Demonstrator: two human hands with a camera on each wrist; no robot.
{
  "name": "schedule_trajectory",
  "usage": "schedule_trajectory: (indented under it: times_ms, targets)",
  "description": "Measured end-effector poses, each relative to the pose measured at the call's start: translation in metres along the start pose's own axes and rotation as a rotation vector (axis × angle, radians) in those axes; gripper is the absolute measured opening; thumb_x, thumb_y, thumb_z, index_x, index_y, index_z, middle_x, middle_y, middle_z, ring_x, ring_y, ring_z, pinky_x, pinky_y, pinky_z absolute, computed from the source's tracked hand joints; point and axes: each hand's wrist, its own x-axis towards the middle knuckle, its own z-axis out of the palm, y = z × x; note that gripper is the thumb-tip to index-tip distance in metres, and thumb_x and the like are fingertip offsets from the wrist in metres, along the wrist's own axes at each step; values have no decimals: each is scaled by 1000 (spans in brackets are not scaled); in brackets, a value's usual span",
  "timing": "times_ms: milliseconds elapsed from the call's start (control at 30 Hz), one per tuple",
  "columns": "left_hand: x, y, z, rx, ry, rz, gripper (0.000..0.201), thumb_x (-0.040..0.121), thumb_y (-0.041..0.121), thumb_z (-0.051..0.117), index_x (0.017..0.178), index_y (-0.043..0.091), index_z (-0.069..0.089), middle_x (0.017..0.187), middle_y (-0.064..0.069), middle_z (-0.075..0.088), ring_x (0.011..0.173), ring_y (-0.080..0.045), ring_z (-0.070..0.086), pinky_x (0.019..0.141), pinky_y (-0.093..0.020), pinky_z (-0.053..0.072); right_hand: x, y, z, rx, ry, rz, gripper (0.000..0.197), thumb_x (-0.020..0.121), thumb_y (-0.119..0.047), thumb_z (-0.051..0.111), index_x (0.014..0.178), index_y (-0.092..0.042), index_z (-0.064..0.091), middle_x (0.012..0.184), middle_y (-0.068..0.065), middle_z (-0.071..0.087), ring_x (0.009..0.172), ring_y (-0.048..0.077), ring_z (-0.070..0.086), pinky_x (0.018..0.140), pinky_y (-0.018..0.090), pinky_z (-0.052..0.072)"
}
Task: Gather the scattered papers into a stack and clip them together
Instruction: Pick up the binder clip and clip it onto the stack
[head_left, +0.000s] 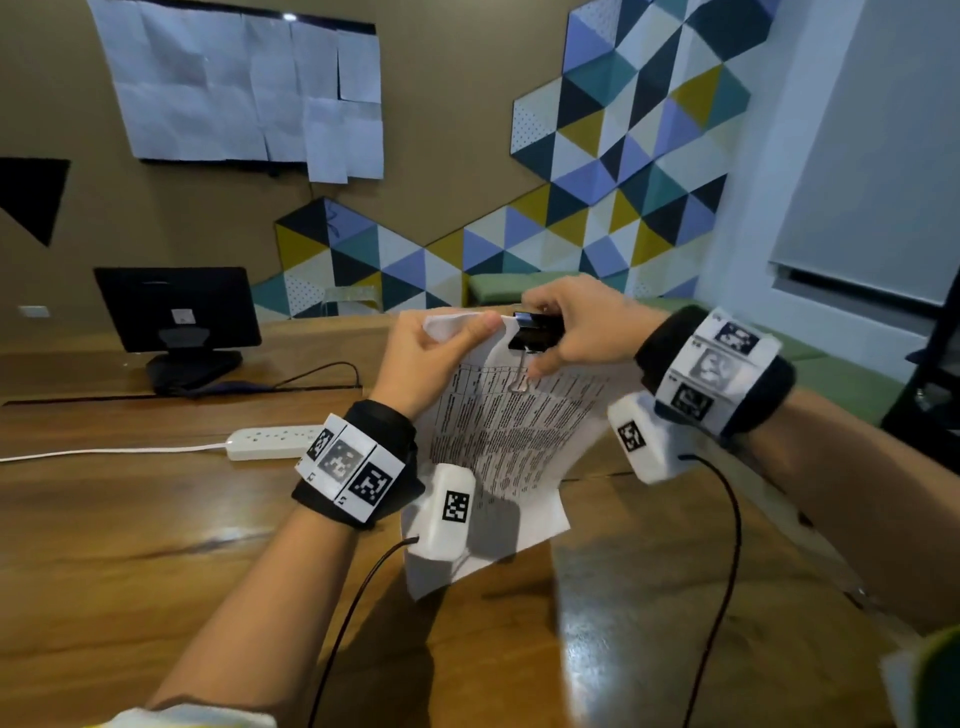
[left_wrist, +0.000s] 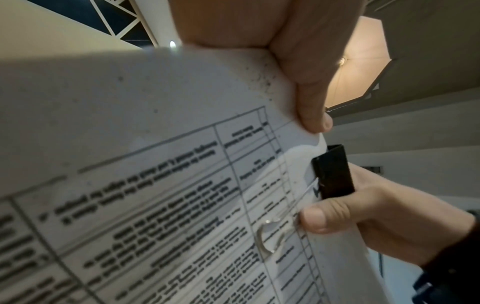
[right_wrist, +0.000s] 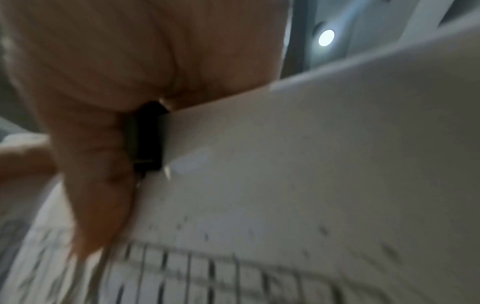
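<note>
left hand (head_left: 423, 358) pinches the top left corner of the paper stack (head_left: 511, 431) w/ thumb on the front, holding it up off the wooden table (head_left: 156, 545) — bottom edge hangs near the tabletop. right hand (head_left: 582, 325) grips a black binder clip (head_left: 535, 332) sitting on the stack's top edge, thumb pressing by the clip's silver handle that lies flat on the printed page. behind on the table: a monitor (head_left: 176, 312) & white power strip (head_left: 272, 441).
</note>
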Motion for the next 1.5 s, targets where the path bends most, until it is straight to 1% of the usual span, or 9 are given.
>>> schedule_trajectory:
  times_ms: [200,400,633,767,867,1000,1167,1367,1500]
  targets:
    - [0,4,2,47,89,14,19,84,18,61,67,27,64,47,19,63,49,5,54,51,-9,41,2,-4,-7,11,71,33,44,64,-17,81,102,-9,60,90,0,54,87,15,49,76,24,36]
    - [2,1,-3,11,134,-17,18,84,16,61,67,19,65,49,11,64,52,-2,56,52,-13,43,-2,-2,2,-42,197,-158,40,64,-12,80,96,2,60,136,10,45,110,22,51,97,34,43]
    - [22,-20,2,20,65,-8,16,84,16,61,69,19,65,54,8,64,56,-8,58,52,-13,44,28,7,-4,-43,-143,-25,54,72,-6,73,109,-11,35,79,-2,51,72,17,51,59,26,39]
    - [42,-39,3,6,41,-48,9,83,14,62,77,18,68,49,14,67,51,3,60,52,-10,46,55,22,-2,-30,-243,56,53,72,-7,73,111,-19,40,101,4,56,93,23,55,79,34,45]
    - [65,-44,-1,-19,105,-97,20,84,16,62,65,19,66,46,10,63,48,1,56,53,-14,46,59,49,6,57,108,103,81,66,-25,79,132,-23,33,130,5,54,120,24,48,107,46,33]
    - [96,-54,-15,-135,191,-214,36,86,21,59,51,14,61,49,0,57,56,-19,51,58,-29,39,50,98,42,628,551,258,104,48,-56,78,135,-28,29,134,0,49,120,13,51,107,47,37]
    - [128,-54,-25,-188,152,-269,29,89,21,54,62,12,54,49,7,63,51,-8,59,54,-20,46,12,134,129,1206,107,567,116,42,-76,70,127,-1,47,129,17,57,117,25,56,107,47,39]
    - [179,-49,-28,-210,159,-448,18,86,24,59,70,15,58,72,-2,66,69,-17,63,73,-29,50,-22,118,157,1311,247,758,22,85,-29,56,91,-8,61,82,7,66,60,10,68,51,21,54]
    - [172,-103,-34,-44,193,-714,30,85,25,60,105,3,62,113,-16,64,105,-29,61,95,-40,47,-5,122,154,1230,240,890,20,95,-20,45,93,-7,60,88,9,64,72,14,65,61,22,54]
